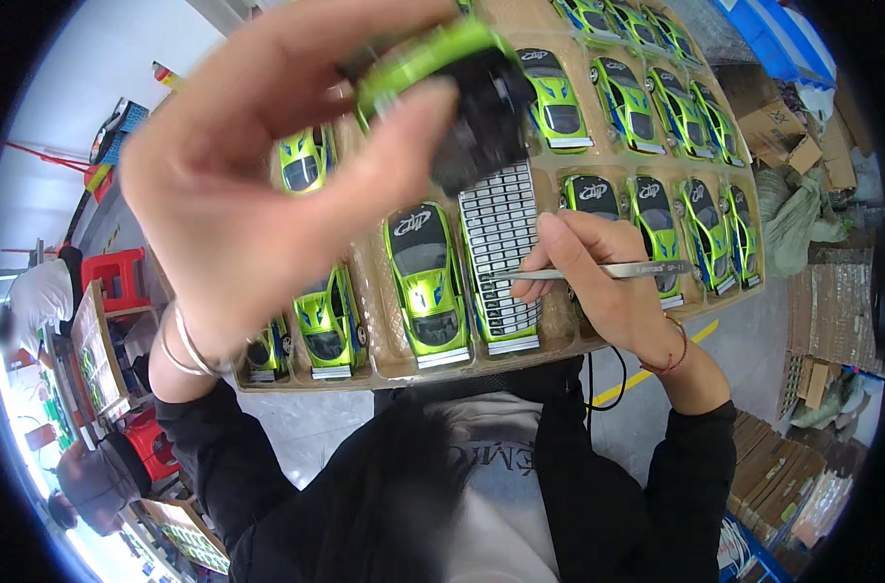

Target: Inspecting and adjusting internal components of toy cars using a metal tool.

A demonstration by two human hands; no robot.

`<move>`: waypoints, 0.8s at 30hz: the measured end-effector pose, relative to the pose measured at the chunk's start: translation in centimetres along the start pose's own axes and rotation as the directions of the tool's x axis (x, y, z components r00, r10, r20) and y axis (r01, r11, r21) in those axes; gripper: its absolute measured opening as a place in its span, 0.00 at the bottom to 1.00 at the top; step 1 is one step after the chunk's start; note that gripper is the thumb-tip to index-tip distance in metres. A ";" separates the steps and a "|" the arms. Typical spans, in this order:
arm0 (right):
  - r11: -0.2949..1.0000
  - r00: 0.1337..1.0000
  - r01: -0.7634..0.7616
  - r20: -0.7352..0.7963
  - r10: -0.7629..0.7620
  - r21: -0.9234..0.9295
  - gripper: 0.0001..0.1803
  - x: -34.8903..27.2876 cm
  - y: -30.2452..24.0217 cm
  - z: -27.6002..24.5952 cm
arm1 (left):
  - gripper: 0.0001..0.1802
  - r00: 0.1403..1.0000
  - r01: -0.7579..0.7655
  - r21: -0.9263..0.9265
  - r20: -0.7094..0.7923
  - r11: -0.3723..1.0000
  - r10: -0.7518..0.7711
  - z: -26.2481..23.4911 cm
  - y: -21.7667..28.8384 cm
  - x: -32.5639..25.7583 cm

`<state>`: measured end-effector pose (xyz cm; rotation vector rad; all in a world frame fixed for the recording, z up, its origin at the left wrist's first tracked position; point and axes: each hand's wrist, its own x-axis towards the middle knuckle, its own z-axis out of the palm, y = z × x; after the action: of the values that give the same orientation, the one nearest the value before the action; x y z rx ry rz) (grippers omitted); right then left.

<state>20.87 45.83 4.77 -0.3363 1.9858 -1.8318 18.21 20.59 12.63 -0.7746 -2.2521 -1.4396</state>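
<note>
My left hand point(248, 214) is raised close to the camera, its fingers closed round a green-and-black toy car point(433, 63). Both are slightly blurred. Lower and to the right, my right hand point(612, 282) pinches metal tweezers point(661, 269), their tips pointing left. Those tips are at a white sheet of small dark rectangular stickers point(501, 214). The sheet lies over one of the green toy cars in a brown tray point(384, 377); the held car covers its top end. Beside it on the left sits another green toy car point(423, 282) with a black roof.
Several rows of matching green cars point(622, 102) fill the tray. At left are a red stool point(117, 277), workbenches and other people point(93, 481). Flattened cardboard stacks point(836, 301), plastic bags point(792, 223) and an open carton point(782, 131) stand at right.
</note>
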 end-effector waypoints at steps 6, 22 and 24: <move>0.999 1.000 -0.024 0.005 0.024 -0.049 0.20 0.3 -0.5 0.6 | 0.23 0.990 0.091 0.012 0.105 0.996 -0.091 1.7 0.7 -2.9; 0.906 0.908 0.419 -0.002 -0.420 0.055 0.26 -1.8 -6.0 -1.2 | 0.27 0.967 -0.176 0.047 0.195 0.983 0.164 2.0 1.3 -3.1; 0.905 0.906 0.423 -0.017 -0.423 0.046 0.26 -1.6 -6.3 -1.2 | 0.27 0.966 -0.177 0.039 0.197 0.983 0.167 2.1 1.4 -3.1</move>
<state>21.14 46.92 11.26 -0.8027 1.9808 -2.1334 21.48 22.20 11.02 -1.1050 -2.2879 -1.2636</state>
